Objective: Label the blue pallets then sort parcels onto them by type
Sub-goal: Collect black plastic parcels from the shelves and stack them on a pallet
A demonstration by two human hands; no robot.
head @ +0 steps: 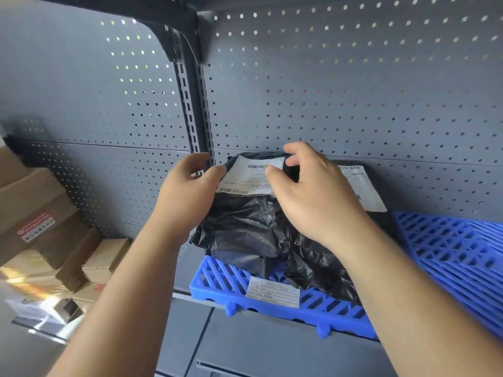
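Observation:
A black plastic parcel bag [245, 229] with a white barcode label lies on a blue slatted pallet [217, 278] on a grey shelf. A white paper label [272, 292] is stuck on the pallet's front. My left hand [187, 197] touches the bag's left top corner with its thumb at the label's edge. Over the bag's upper right, my right hand [313, 194] hovers with loosely curled fingers, its fingertips at the label. A second black parcel [362, 191] with its own label lies behind my right hand, partly hidden. A second blue pallet [449, 246] sits to the right.
A grey perforated back panel [353, 91] and a slotted upright [190, 104] close the shelf behind. Several cardboard boxes [46, 219] are stacked on the shelf section at the left. Another shelf board runs overhead.

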